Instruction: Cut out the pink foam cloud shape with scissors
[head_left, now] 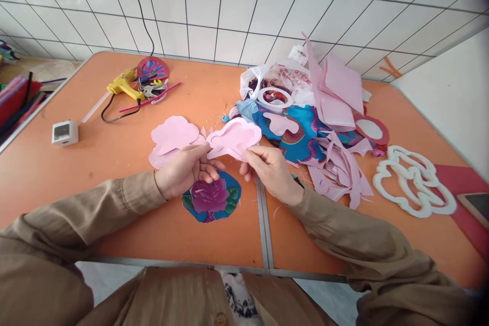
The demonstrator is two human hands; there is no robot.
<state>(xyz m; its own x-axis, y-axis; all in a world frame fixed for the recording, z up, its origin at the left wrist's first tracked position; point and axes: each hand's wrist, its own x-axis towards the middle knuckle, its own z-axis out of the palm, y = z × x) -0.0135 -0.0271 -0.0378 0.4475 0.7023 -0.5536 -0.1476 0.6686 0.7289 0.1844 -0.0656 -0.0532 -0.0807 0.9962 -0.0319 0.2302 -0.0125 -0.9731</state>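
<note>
Orange tabletop [225, 244] beneath, left fingers [199, 150] and right fingers [256, 159] pinch a pink cutout [237, 135], long axis roughly sideways.

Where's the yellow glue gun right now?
In the head view, the yellow glue gun lies on the left side of the orange table, toward the tiled wall, beside the keys and farther back than the white cube.
</note>
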